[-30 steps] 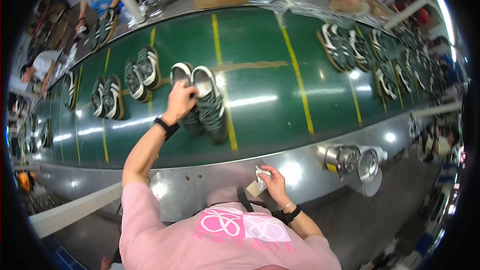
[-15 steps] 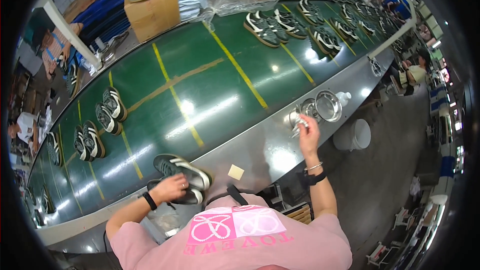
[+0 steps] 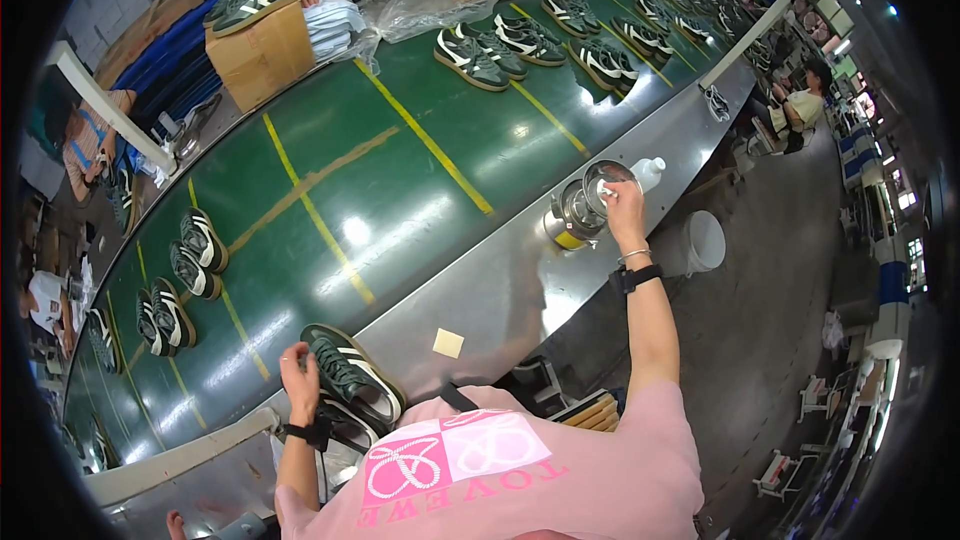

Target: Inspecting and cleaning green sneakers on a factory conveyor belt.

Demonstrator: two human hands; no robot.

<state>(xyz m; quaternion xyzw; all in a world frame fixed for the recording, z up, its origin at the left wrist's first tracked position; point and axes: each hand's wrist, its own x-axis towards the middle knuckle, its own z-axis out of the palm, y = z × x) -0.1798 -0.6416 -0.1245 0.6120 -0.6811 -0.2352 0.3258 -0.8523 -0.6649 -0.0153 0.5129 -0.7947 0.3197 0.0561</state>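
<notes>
My left hand (image 3: 298, 380) is beside a dark green sneaker (image 3: 352, 372) with white stripes at the belt's near edge. Its fingers are stretched up along the shoe's left side, apparently not gripping it. A second sneaker (image 3: 352, 428) lies partly hidden nearer to me. At the right, my right hand (image 3: 626, 212) pinches a small white wad (image 3: 606, 190), perhaps cloth, over a shallow steel bowl (image 3: 598, 172). Just left of the bowl stands a metal tin (image 3: 566, 232) with a yellow band. A white bottle (image 3: 651, 172) is beyond the bowl.
The green belt (image 3: 330, 210) carries several pairs of sneakers (image 3: 480, 55). A pale square pad (image 3: 448, 343) lies on the metal ledge (image 3: 490, 310). A white bucket (image 3: 704, 242) stands right of my right arm. Across the belt is a cardboard box (image 3: 258, 55) with shoes on top.
My left hand has moved off the top of the sneaker to its left side, and the shoe has turned. My right hand has moved with the white wad from the tin to the bowl.
</notes>
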